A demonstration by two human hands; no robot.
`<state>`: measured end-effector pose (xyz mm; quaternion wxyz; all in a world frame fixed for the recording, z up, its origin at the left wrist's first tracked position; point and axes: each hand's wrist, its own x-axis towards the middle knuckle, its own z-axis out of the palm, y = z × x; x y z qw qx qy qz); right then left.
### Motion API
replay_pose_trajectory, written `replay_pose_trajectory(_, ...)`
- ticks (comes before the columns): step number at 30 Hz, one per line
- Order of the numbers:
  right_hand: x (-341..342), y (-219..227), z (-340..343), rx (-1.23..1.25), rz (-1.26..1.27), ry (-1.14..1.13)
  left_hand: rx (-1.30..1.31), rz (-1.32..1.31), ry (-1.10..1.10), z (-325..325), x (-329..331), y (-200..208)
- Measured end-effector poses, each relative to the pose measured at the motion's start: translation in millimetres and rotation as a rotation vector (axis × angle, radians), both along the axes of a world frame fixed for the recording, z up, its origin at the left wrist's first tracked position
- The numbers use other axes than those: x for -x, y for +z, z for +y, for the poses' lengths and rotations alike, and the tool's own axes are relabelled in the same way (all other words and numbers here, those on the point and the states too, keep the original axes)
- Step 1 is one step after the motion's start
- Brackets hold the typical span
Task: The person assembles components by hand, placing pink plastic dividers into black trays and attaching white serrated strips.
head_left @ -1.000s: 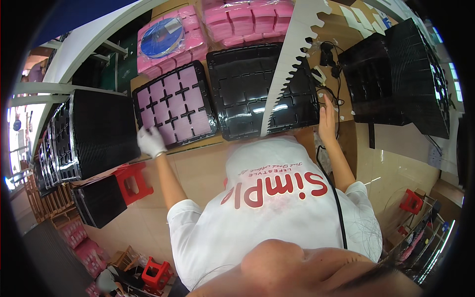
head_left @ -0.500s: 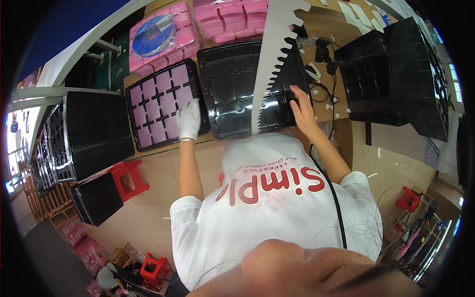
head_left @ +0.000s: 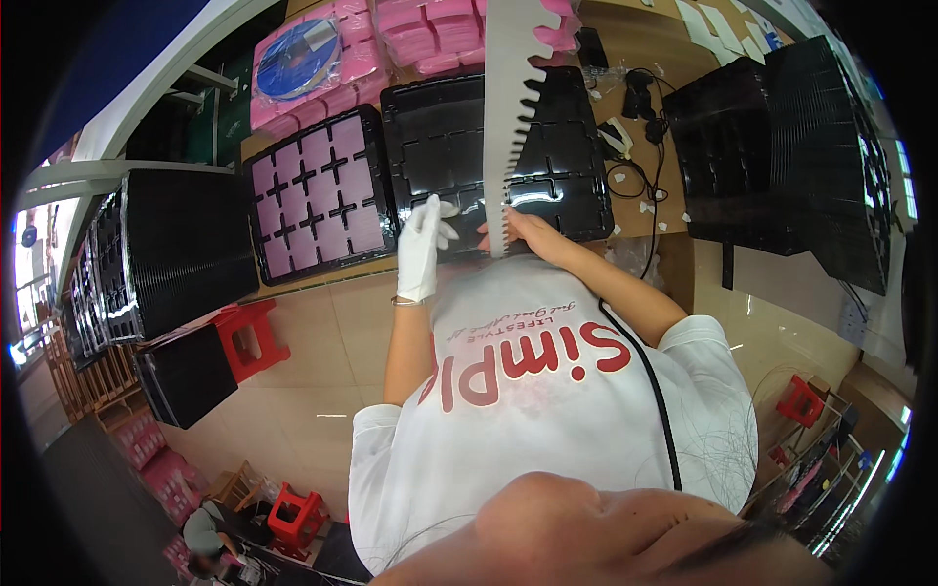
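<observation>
A black plastic tray with moulded cross-shaped ridges [head_left: 572, 186] lies in front of me, no pink pieces showing in it. My left hand [head_left: 418, 256], in a white glove, is over its near left part, fingers apart and holding nothing I can see. Bare, my right hand [head_left: 537, 237] reaches to the tray's near middle, its fingers loosely stretched and partly covered by a pale grey band with a toothed edge [head_left: 498, 117]. To the left sits a similar black tray filled with flat pink pieces [head_left: 354, 232]; neither hand touches it.
Pink packs [head_left: 362, 83] and a blue disc in clear wrap [head_left: 296, 61] lie behind the trays. Tall stacks of black trays stand at left [head_left: 191, 264] and right [head_left: 821, 166]. Black cables [head_left: 640, 103] lie right of the front tray; a red stool [head_left: 252, 342] stands lower left.
My left hand has moved right, from the tray of pink pieces to the front tray. My right hand has moved left from the front tray's right side to its near middle.
</observation>
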<state>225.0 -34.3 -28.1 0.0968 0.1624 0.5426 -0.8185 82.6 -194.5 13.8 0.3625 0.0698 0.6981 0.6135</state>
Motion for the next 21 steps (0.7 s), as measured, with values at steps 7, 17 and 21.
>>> replay_pose_trajectory(7, -2, -2, -5, -0.145, -0.129, -0.347, 0.009, 0.578, -0.560, 6, -34, -45)
replay_pose_trajectory(17, 15, 13, -19, -0.317, 0.008, -0.129, -0.049, -0.123, 0.262, 7, -10, 8)
replay_pose_trajectory(21, 27, 5, -27, -0.360, 0.058, -0.199, 0.055, 0.002, 0.075, -7, -7, -7)
